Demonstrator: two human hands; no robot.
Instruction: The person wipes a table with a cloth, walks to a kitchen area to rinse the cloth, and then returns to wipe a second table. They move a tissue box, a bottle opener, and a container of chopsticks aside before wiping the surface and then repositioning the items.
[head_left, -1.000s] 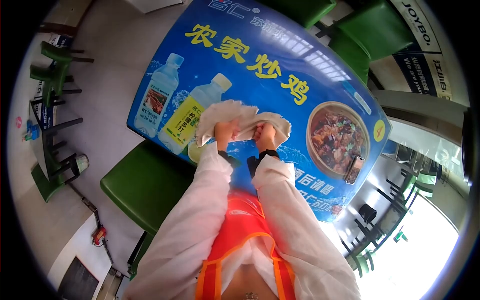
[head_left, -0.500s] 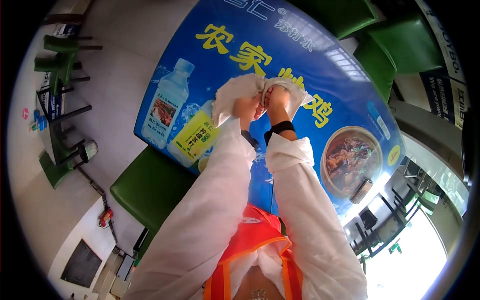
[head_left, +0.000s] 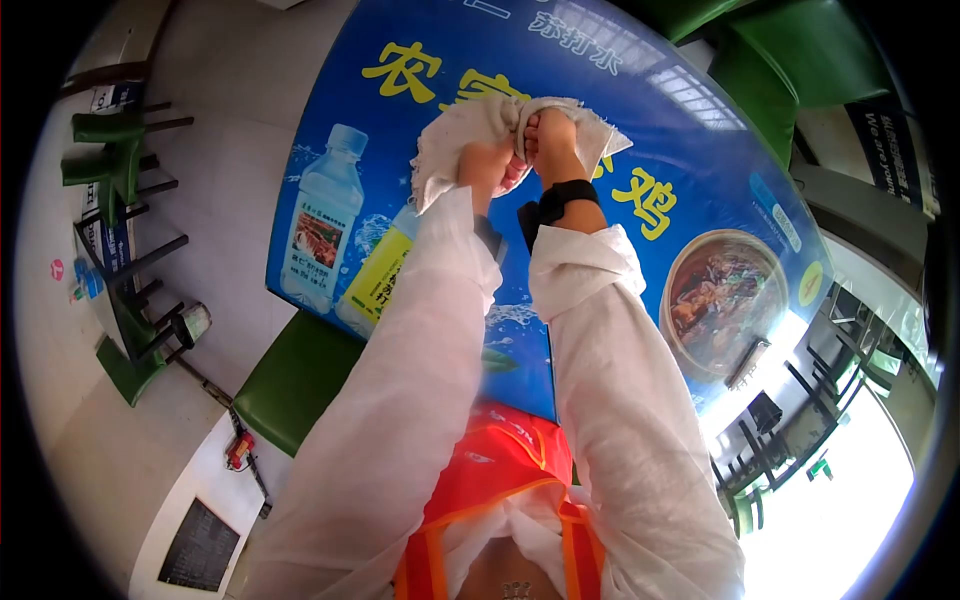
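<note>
A whitish cloth lies bunched on the blue printed tabletop, its edges spread out to both sides. My left hand is closed on the cloth's near middle, knuckles down against the table. Close beside it, my right hand is wrapped round a twisted fold of the same cloth. Both arms reach forward in rolled white sleeves, with a dark band on the right wrist. The cloth covers part of the large yellow lettering.
A green chair seat stands at the table's near left, and more green chairs line the far right. A small metallic object sits by the right edge. Other chairs stand along the left wall.
Both hands, still gripping the cloth, have moved forward, farther from my body across the tabletop. My view has shifted slightly as well.
</note>
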